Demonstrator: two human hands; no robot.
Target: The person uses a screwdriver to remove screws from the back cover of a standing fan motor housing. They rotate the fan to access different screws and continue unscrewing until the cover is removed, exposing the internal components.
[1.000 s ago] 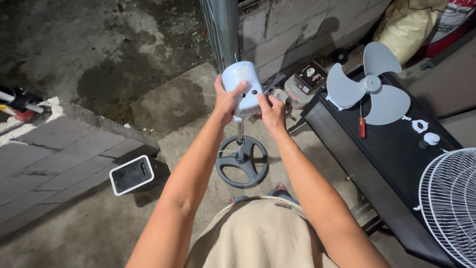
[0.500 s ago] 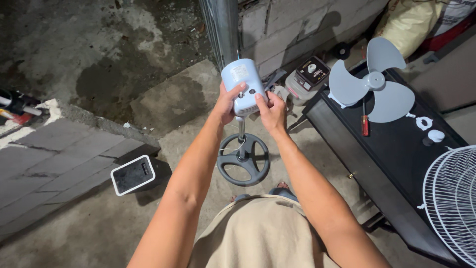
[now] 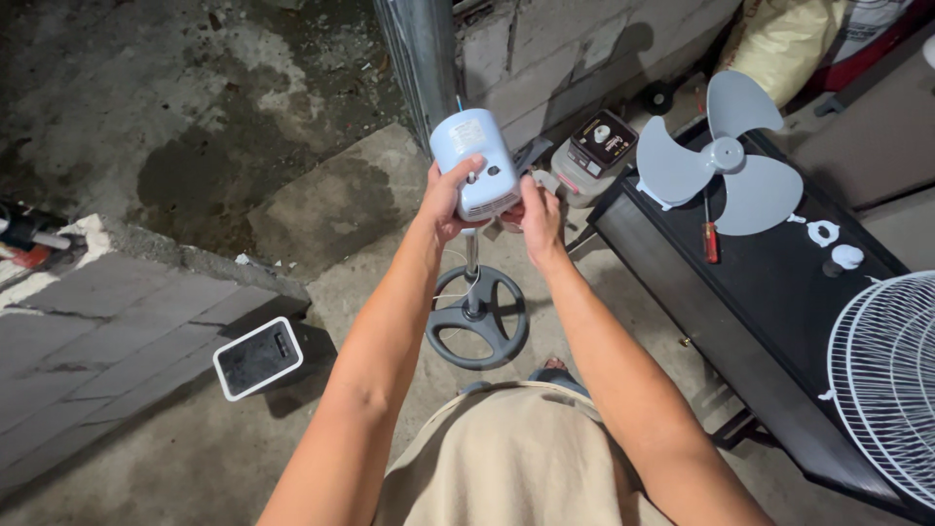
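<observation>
pale blue plastic fan motor housing (image 3: 474, 161) atop metal pole, above round dark base (image 3: 476, 317). left hand (image 3: 450, 200) wrapped round housing, right hand (image 3: 539, 214) pinching its lower edge. grey three-blade propeller (image 3: 719, 156), red-handled screwdriver (image 3: 710, 239), white wire guard (image 3: 881, 375) off, lying on black bench (image 3: 769, 292) right of housing: fan disassembled, reassembly remaining.

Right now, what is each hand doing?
Left hand: closed around the light blue fan motor housing.
Right hand: touching the housing's lower edge; grip cannot be told.

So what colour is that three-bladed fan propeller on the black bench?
Grey fan blade, clearest in the head view.
</observation>
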